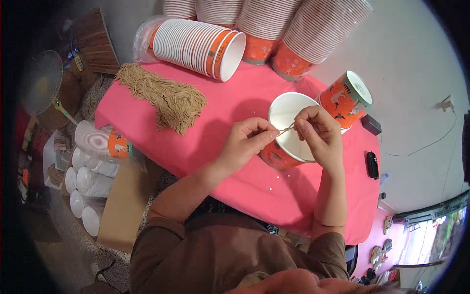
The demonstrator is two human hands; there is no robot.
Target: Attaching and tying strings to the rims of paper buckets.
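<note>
A thin tan string (286,130) is stretched between my two hands, with what looks like a small loop or knot near its middle. My left hand (248,140) pinches one end between thumb and forefinger. The fingertips of my right hand (321,137) are closed on the other end. Just beneath them stands an open paper bucket (278,158), white inside and orange outside, partly hidden by my right hand. To the left on the pink-covered table (235,183) lies a thick bundle of tan strings (169,98).
Behind the bundle, a nested stack of paper buckets (196,46) lies on its side. Several upright stacks (320,34) line the wall. At right are a bucket with a green-edged lid (345,98), a dark box (371,125) and a black object (372,165). Wrapped buckets (90,183) fill a carton at left.
</note>
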